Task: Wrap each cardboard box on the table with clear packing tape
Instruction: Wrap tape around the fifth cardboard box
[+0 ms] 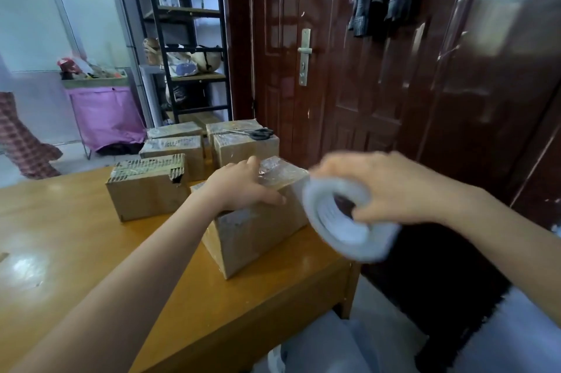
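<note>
**Cardboard boxes: one under tape, the rest unclear**

Cardboard box (258,220) in work sits under your left hand (243,187), which lies flat on its top with fingers straight, pinning it. Clear film already shines across the top just beyond your fingertips. Your right hand (391,187) is clamped on the tape roll (346,220), fingers curled over its rim, just right of the box; the roll is motion-blurred. Judgement: this box is partly wrapped, sides pending.

Left of your left hand, a torn-topped box (145,190) looks untaped. Beyond your hands, four more boxes (173,151) show a glossy sheen, probably done; scissors (261,133) rest on one.

Surface: varnished wooden table (76,251), glare patches. Room: dark red door (349,69) beyond your right hand, black shelf rack (188,38) past the boxes.
</note>
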Available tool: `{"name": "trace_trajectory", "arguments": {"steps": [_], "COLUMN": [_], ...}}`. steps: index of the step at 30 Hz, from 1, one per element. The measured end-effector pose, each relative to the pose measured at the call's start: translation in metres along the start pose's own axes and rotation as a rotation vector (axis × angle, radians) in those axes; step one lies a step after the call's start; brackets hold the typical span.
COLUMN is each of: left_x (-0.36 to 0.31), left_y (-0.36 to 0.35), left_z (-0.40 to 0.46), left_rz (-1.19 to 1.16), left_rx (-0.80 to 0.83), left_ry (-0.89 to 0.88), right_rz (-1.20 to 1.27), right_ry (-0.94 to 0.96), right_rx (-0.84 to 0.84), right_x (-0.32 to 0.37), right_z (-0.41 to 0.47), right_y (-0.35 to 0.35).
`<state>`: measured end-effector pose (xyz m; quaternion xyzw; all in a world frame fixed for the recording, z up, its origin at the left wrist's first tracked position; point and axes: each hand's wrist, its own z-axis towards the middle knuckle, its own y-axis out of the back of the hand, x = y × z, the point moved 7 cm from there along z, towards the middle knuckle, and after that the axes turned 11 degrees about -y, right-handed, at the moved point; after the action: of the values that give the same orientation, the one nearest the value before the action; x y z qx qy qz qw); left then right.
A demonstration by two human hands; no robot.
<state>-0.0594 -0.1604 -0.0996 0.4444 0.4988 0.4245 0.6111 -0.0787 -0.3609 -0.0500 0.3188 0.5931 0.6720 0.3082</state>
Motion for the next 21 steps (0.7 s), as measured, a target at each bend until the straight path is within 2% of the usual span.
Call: {"name": "trace_trajectory", "arguments": {"steps": [2,3,4,10,13,16,19,21], "left_x": [0.000,-0.002,-0.002,0.008,0.009,0.025,0.047,0.065], "left_y": [-0.003,-0.002,0.000,0.017,0.019,0.007,-0.012,-0.021], "left_z": [0.000,0.000,0.001,0.007,0.010,0.005,0.003,0.003], "left_rz": [0.011,0.031,0.042,-0.217,-0.545,-0.873,-0.988,-0.953], "left_rx": [0.012,0.012,0.010,0.069,0.134,0.225,0.265,0.272], "left_ry": [-0.010,-0.021,-0.020,0.102,0.121,0.273,0.352,0.331], "right_rz": [-0.122,-0.111,-0.084,-0.028,-0.110,-0.186,-0.146,-0.143], "right_ry": [-0.057,-0.081,-0.084,-0.100,-0.089,-0.051,-0.010,0.006], "right_rx": [0.510,0.652,0.693,0.517,0.418,0.369,0.354,0.324], "right_x": [-0.010,-0.015,-0.018,-0.022,-0.016,-0.009,-0.001,0.005], "right_z": [-0.022,-0.033,-0.037,-0.027,-0.013,0.007,0.028,0.040], "right_y": [-0.042,-0.054,-0.057,-0.029,-0.021,-0.025,-0.039,-0.043]}}
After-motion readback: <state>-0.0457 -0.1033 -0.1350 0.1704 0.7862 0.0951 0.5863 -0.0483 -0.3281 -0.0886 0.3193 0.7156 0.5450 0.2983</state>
